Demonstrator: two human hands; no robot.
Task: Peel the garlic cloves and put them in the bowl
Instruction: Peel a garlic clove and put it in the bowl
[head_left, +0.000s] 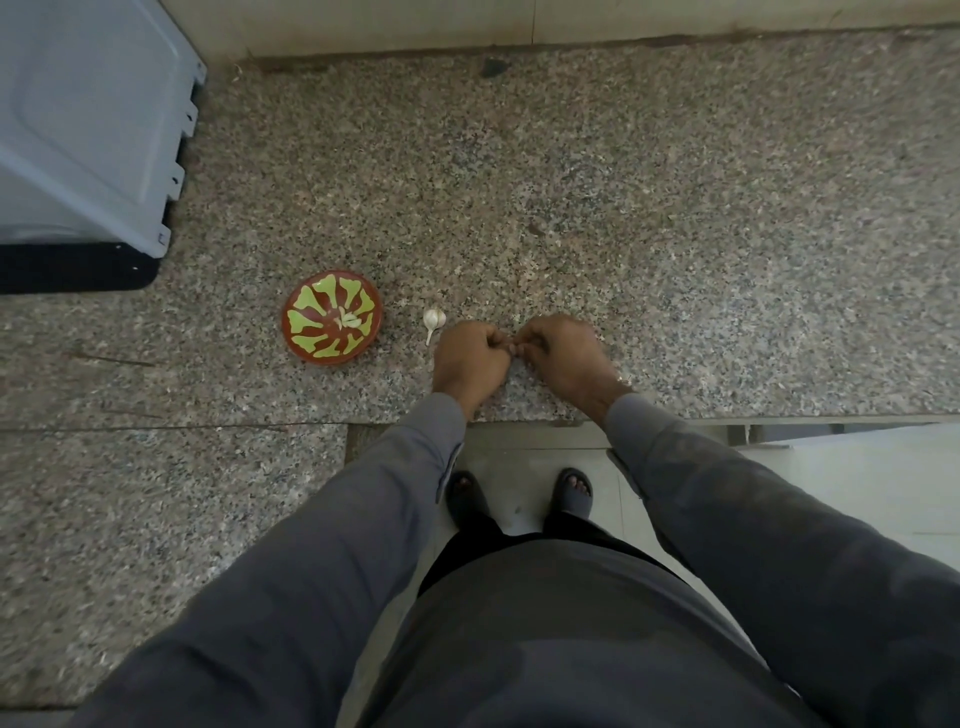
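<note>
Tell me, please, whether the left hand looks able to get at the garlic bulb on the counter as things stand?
Probably yes. The garlic bulb lies on the counter just beyond the left hand, with nothing between them. But both hands meet fingertip to fingertip, seemingly busy with something small, so that would have to be let go first.

Most of the speckled table (623, 182) lies bare beyond the hands and off to the right. On the left stand a grey appliance (88, 130) at the far corner, the bowl (332, 323) and, just beside it, a garlic bulb (434, 319).
</note>
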